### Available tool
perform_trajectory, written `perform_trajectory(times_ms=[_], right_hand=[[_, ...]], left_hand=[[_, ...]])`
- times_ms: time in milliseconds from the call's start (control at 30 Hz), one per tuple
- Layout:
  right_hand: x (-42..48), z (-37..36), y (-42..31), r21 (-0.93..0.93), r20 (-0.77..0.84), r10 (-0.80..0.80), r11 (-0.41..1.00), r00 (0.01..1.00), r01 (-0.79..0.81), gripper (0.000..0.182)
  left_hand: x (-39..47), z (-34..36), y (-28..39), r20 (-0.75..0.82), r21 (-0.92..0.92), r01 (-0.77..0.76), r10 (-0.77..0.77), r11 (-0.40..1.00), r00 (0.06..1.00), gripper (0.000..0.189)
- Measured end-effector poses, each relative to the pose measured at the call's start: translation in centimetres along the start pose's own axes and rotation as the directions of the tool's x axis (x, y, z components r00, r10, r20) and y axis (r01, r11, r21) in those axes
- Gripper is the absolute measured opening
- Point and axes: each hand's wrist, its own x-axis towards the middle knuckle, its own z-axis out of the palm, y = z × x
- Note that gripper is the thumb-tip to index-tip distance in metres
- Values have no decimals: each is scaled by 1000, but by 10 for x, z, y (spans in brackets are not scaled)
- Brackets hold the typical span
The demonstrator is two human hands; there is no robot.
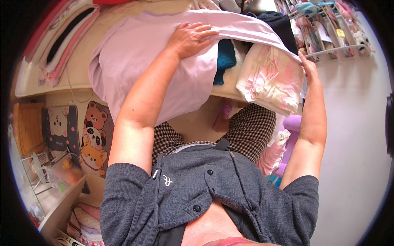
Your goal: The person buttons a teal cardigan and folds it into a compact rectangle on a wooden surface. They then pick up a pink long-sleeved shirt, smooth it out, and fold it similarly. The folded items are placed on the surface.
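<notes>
A pale lilac garment [135, 61] lies spread over the bed edge, its lower part hanging down before me. My left hand [192, 38] rests palm down on its upper middle, fingers spread. One long sleeve [252, 29] stretches to the right, and my right hand [307, 66] pinches its end between thumb and fingers. Below that sleeve a folded pink and cream cloth [271, 80] lies at the bed's edge. A teal fuzzy cloth [226, 57] shows between it and the garment. Dark clothing [274, 23] lies behind the sleeve.
Folded clothes [66, 40] lie in a row on the bed [83, 73] at left. A white rack [338, 50] with small items stands at upper right beside the wall. On the floor are cartoon mats [95, 138], a purple slipper [224, 112] and, at right, a purple container [291, 138].
</notes>
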Motion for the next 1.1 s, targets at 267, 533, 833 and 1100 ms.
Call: perform_trajectory(times_ms=[267,533,833,1100], right_hand=[[6,-18,-39,443,-231,-351,793,908,419,17],[-174,19,-272,505,-184,-849,350,495,789,19],[-183,34,-335,473,-390,-740,349,548,809,14],[-58,-26,-291,554,-422,-619,403,663,729,11]], left_hand=[[6,-11,2,-19,-267,92,-101,959,995,37],[-9,-44,-6,38,-976,132,-467,171,883,31],[-105,-69,110,241,-872,373,-384,318,891,34],[-141,-34,150,-54,-382,187,-224,905,973,42]])
